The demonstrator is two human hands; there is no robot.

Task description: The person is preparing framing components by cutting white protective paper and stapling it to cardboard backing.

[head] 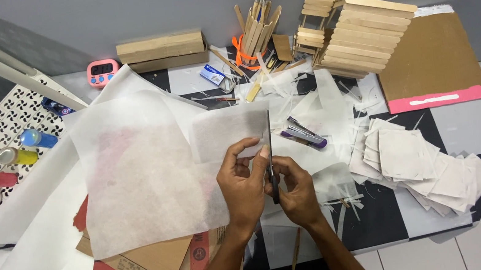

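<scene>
1. Left hand (pixel 240 181) pinches a thin white paper sheet (pixel 224 132) near the table's (pixel 468 123) front edge
2. Right hand (pixel 296 192) grips black scissors (pixel 270 156), fingers closed round the handles, blades upright along the sheet's right edge

Thin, matt white tissue paper (pixel 134 174) overlies rough brown cardboard (pixel 140 269); the scissors (pixel 270 156) have dark metal blades.

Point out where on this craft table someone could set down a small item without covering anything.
Bare checkered table shows right of the stack of cut paper squares, below the cardboard sheet. A second patch lies at the front edge, right of the right hand. It is crowded around the purple stapler and the stick house.
</scene>
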